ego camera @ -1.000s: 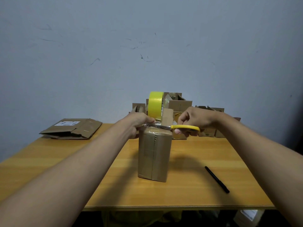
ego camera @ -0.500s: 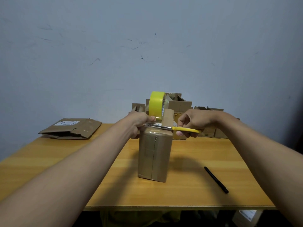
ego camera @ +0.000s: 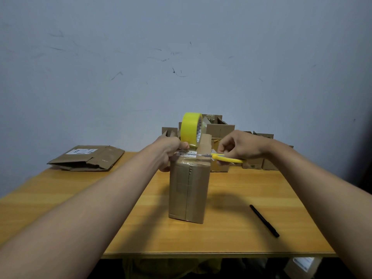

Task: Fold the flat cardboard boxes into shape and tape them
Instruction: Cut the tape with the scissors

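At the far left of the wooden worktop [ego camera: 60, 198], close to the blue-grey wall [ego camera: 181, 57], a stack of flat cardboard boxes [ego camera: 86, 159] lies with a white label on its upper face. Moving right, the left hand [ego camera: 170, 151] reaches to the top left edge of the upright box [ego camera: 188, 193], its fingers curled and pinching a stretched strip of clear tape [ego camera: 188, 155] just above the box's top. The yellow tape roll [ego camera: 190, 129] stands on edge directly above that hand, at the box's top; how it is held there is hidden behind the fingers. The upright box stands on end at the middle of the worktop, tall and narrow, with a taped seam running down its near face and one flap raised at its top right, behind the roll. Across the top of the box, the blades of the yellow-handled scissors [ego camera: 227, 158] meet the tape strip near the box's right edge. The right hand [ego camera: 239, 147] grips the scissors' handles with its fingers curled through and around them. Behind the box and hands, against the wall, a cluster of folded cardboard boxes [ego camera: 220, 128] sits with several flaps open. Further right, a black pen [ego camera: 264, 220] lies diagonally on the worktop, well apart from the upright box.
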